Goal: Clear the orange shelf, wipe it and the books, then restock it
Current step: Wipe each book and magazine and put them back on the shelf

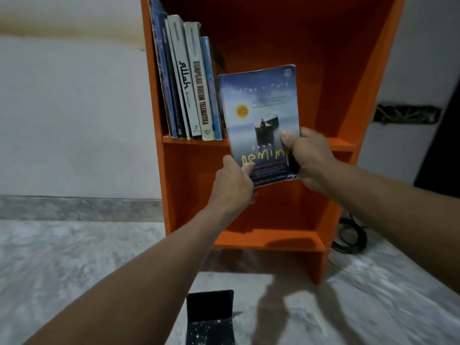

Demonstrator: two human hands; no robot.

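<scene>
Before the orange shelf: blue paperback, lower edges pinched by left hand and right hand. Step, likely: restocking. Next: slot upright beside shelved books.

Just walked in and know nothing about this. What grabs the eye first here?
The bright orange shelf fills the middle of the view, standing on a pale marbled floor. In front of it, the left hand and right hand grip the lower end of a blue book, cover facing the camera. A row of books stands at the left of the upper compartment.
</scene>
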